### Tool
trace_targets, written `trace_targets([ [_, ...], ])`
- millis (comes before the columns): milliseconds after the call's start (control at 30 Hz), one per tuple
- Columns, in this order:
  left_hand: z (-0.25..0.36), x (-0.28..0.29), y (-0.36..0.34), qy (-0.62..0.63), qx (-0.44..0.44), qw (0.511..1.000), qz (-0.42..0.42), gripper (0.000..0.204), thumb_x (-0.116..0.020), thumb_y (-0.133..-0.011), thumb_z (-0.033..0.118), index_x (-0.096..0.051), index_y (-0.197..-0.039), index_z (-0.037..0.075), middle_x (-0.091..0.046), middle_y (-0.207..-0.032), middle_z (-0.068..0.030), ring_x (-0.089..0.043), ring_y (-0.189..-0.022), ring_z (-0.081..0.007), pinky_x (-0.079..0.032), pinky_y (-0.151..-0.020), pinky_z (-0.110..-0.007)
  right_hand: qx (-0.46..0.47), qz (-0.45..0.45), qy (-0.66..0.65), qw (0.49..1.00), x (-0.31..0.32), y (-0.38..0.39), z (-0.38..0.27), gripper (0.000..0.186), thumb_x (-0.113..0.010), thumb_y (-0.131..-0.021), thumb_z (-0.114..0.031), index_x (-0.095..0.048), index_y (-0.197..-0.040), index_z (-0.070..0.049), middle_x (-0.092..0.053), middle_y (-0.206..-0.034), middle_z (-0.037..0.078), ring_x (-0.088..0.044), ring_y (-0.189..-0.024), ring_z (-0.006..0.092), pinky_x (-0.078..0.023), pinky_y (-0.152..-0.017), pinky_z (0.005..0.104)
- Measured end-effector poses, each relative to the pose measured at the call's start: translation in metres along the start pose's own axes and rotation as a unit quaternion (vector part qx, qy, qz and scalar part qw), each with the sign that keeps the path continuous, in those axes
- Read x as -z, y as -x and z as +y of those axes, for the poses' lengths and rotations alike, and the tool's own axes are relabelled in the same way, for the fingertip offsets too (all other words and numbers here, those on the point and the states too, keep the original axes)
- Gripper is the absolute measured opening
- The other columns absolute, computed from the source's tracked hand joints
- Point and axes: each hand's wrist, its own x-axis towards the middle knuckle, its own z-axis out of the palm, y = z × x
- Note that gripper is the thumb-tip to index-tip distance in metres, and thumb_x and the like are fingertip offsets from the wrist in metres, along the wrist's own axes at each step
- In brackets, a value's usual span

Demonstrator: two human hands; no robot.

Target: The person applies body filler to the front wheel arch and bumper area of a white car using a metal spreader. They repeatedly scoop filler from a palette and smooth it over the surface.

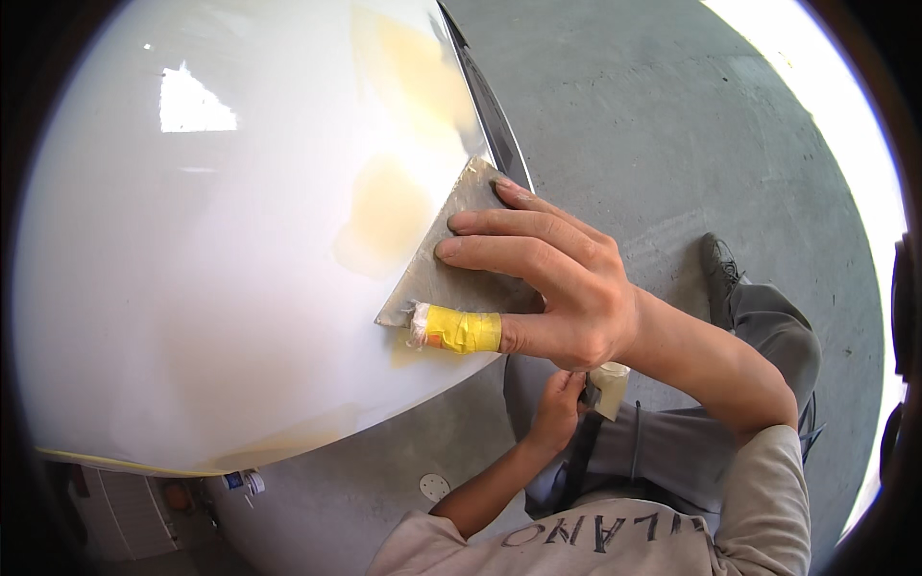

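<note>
A flat, grey metal filler spreader (461,274) is gripped in my right hand (576,298); its long edge touches or hovers just over a glossy white car panel (192,317). Yellow tape wraps my right thumb, with frayed white material at its tip. Beside the spreader lies a pale yellow patch of filler (386,216) on the panel. Lower down, near my lap, my left hand (557,413) is closed around a dark tool, mostly hidden, that carries a lump of cream filler (610,384).
Another yellowish patch (418,77) spreads along the panel's far right side, next to a dark trim edge (495,120). Grey concrete floor (672,125) lies to the right. My shoe (720,278) rests there. A round perforated disc (434,487) lies on the floor below the panel.
</note>
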Motion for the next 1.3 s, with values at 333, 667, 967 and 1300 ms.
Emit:
trace_targets([
  [333, 0.013, -0.011, 0.004, 0.068, 0.014, 0.997, -0.024, 0.029, -0.049, -0.114, 0.021, -0.06, -0.133, 0.001, -0.066, -0.112, 0.0001, -0.063, -0.095, -0.0048, -0.053, -0.072, -0.023, -0.001, 0.016, -0.026, 1.0, -0.015, -0.026, 0.019, 0.029, -0.07, -0.077, -0.029, -0.083, -0.101, -0.019, -0.072, -0.118, 0.018, -0.073, -0.11, 0.0334, -0.059, -0.098, 0.0534],
  [667, 0.004, -0.003, 0.004, -0.116, -0.008, 0.993, 0.021, 0.028, -0.051, -0.113, 0.027, -0.063, -0.127, 0.006, -0.066, -0.109, 0.0022, -0.062, -0.091, -0.0049, -0.054, -0.073, -0.023, -0.042, -0.027, -0.041, 0.998, 0.01, -0.01, -0.002, 0.019, -0.078, -0.076, -0.033, -0.077, -0.085, -0.016, -0.076, -0.115, 0.019, -0.076, -0.109, 0.0342, -0.06, -0.096, 0.0574],
  [967, -0.007, 0.005, 0.0, 0.059, 0.02, 0.997, -0.038, 0.035, -0.048, -0.114, 0.021, -0.058, -0.142, 0.002, -0.066, -0.114, 0.0016, -0.063, -0.093, -0.0044, -0.051, -0.073, -0.02, -0.033, 0.042, -0.02, 0.998, -0.024, -0.009, 0.001, 0.03, -0.079, -0.072, -0.028, -0.083, -0.099, -0.019, -0.074, -0.112, 0.018, -0.075, -0.107, 0.0329, -0.06, -0.096, 0.0549],
  [1300, 0.03, -0.022, 0.008, -0.029, -0.037, 0.998, 0.033, 0.046, -0.05, -0.114, 0.025, -0.049, -0.152, 0.0, -0.062, -0.097, 0.0058, -0.054, -0.079, 0.0009, -0.045, -0.062, -0.018, -0.309, -0.199, -0.066, 0.928, 0.093, -0.006, -0.015, 0.032, -0.063, -0.092, 0.011, -0.073, -0.121, 0.002, -0.074, -0.113, 0.018, -0.076, -0.098, 0.0289, -0.062, -0.085, 0.0363],
])
